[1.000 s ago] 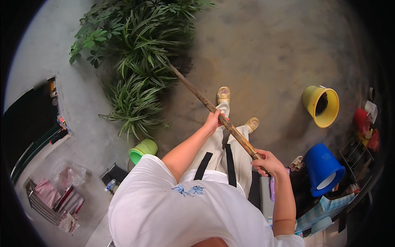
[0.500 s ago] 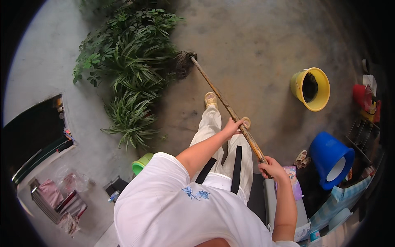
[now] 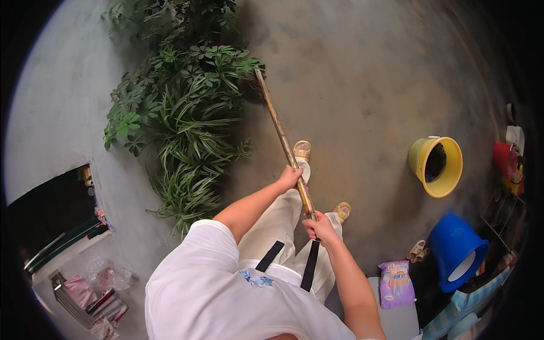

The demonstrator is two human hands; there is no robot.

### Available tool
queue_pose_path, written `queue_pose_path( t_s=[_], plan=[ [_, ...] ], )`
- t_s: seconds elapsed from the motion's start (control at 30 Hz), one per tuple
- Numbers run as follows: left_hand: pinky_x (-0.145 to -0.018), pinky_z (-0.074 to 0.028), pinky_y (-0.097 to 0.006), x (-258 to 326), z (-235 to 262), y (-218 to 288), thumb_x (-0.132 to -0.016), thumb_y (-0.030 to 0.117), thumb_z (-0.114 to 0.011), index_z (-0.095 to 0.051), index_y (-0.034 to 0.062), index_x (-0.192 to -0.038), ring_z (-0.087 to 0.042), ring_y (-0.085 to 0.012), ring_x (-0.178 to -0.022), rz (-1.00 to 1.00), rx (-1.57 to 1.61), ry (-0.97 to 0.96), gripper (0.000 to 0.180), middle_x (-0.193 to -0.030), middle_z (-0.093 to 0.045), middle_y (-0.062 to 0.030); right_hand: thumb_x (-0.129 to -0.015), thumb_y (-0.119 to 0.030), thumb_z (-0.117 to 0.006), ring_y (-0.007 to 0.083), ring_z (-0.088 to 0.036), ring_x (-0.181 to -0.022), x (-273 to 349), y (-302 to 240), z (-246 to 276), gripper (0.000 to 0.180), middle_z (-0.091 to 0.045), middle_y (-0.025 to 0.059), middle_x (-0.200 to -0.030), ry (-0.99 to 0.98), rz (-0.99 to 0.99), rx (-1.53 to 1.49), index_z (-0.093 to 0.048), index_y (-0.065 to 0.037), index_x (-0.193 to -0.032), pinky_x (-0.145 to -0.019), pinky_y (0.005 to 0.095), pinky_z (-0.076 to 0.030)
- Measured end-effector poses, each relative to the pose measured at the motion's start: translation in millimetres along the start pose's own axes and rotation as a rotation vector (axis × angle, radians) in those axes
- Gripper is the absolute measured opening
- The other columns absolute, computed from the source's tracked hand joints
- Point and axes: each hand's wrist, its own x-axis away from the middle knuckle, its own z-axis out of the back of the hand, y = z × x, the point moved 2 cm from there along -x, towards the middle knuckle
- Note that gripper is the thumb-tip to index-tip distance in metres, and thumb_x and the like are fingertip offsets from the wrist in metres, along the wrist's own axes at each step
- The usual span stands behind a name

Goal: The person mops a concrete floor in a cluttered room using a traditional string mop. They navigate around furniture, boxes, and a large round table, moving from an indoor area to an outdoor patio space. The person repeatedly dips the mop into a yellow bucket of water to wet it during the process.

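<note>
I hold a long wooden broom handle (image 3: 280, 136) that slants from my hands up toward the plants. My left hand (image 3: 289, 178) grips it higher up, and my right hand (image 3: 319, 225) grips its near end. The dark broom head (image 3: 253, 86) rests on the concrete floor at the edge of the green plants (image 3: 181, 113). My feet in tan sandals (image 3: 302, 149) stand just right of the handle.
A yellow bucket (image 3: 436, 166) lies on its side to the right, and a blue bucket (image 3: 456, 252) lies below it. A pink bag (image 3: 395, 283) sits near the blue bucket. Red items (image 3: 503, 160) line the far right. Books and bags (image 3: 85, 294) sit at lower left.
The broom handle has swung from a slant toward the upper left to a steeper line, and the head now sits by the plants. My view has shifted, so the buckets appear farther right.
</note>
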Motion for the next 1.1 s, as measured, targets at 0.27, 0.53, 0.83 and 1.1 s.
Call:
queue_pose_path(
  t_s=[0.27,0.53,0.83,1.1],
  plan=[
    [-0.063,-0.049,-0.035,-152.2,190.3,222.3,-0.083,0.027,-0.055,-0.044,-0.0042,-0.099,-0.062,-0.0233,-0.07,-0.354,-0.468,0.503,0.037,-0.076,-0.062,-0.014,-0.082,-0.003,-0.053,0.0053,-0.034,-0.044,-222.7,-202.8,-154.2,0.017,-0.039,-0.0014,-0.06,-0.403,0.084,-0.524,-0.046,-0.005,-0.098,-0.036,0.0188,-0.027],
    [-0.056,-0.048,-0.035,-139.6,191.6,240.9,-0.083,0.015,-0.052,-0.024,-0.0016,-0.118,-0.059,-0.024,-0.058,-0.138,-0.445,0.518,0.048,-0.081,-0.058,-0.0166,-0.086,-0.01,-0.051,0.0049,-0.034,-0.044,-212.1,-186.2,-176.8,0.024,-0.038,-0.0017,-0.06,-0.491,-0.08,-0.781,-0.046,-0.007,-0.11,-0.035,0.0162,-0.029],
    [-0.048,-0.051,-0.035,-102.1,97.0,193.4,-0.081,0.013,-0.053,-0.037,-0.0018,-0.099,-0.059,-0.0242,-0.053,0.094,-0.046,0.394,0.028,-0.074,-0.054,-0.0129,-0.085,-0.009,-0.045,0.012,-0.047,-0.055,51.1,-138.5,-90.6,0.043,-0.057,0.0154,-0.088,-0.184,0.066,-0.499,-0.036,-0.003,-0.127,-0.046,0.0195,-0.039],
    [-0.058,-0.053,-0.036,-52.0,-95.0,167.9,-0.084,0.016,-0.045,-0.045,0.0048,-0.08,-0.057,-0.0201,-0.06,0.098,0.44,0.16,0.012,-0.068,-0.048,-0.0058,-0.087,-0.012,-0.047,0.0146,-0.057,-0.052,208.8,-188.0,13.8,0.019,-0.06,0.0205,-0.099,0.643,1.207,-0.019,-0.055,0.004,-0.094,-0.041,0.0204,-0.043]
  ],
)
